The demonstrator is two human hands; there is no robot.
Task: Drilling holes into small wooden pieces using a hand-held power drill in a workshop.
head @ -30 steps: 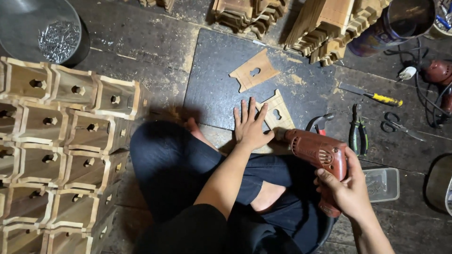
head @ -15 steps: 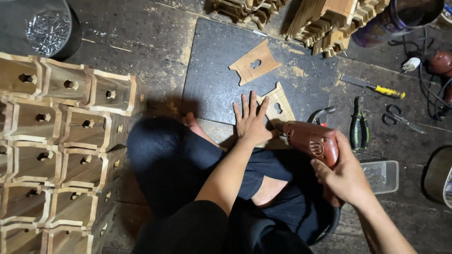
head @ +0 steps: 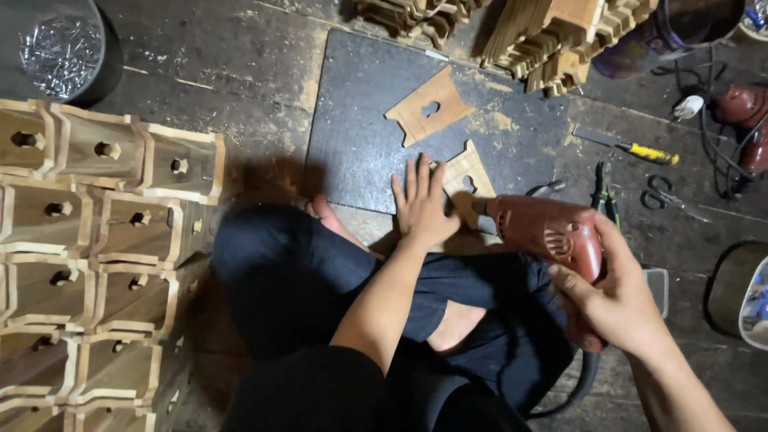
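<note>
Down on the floor, we press our left hand (head: pixel 422 204) flat, fingers spread, on a wood piece (head: pixel 466 182) that lies at the near edge of the dark board (head: pixel 360 128). The hand grips nothing; it lies open on the piece, which has a small cut-out hole and shows partly beside our fingers. Our right hand (head: pixel 616 300) is clenched around the handle of a red drill (head: pixel 552 232), whose nose points left at the wood piece, just beside the left hand; whether the tip touches the wood we cannot tell. A second wood piece (head: pixel 428 106) of the same shape lies farther up on the board, apart from both hands.

To our left stand rows of wooden boxes (head: pixel 104 240), each with a round hole in its face, packed close together. At top left sits a round tub (head: pixel 60 52) of shiny nails. Stacked wooden parts (head: pixel 560 40) lie beyond the board's far edge. To the right of the board lie a yellow-handled screwdriver (head: pixel 632 148), pliers (head: pixel 604 188) and scissors (head: pixel 668 192) on the floor, with a second red tool (head: pixel 748 120) and a cable near the right edge. Our legs, in dark trousers, are crossed beneath both arms.
</note>
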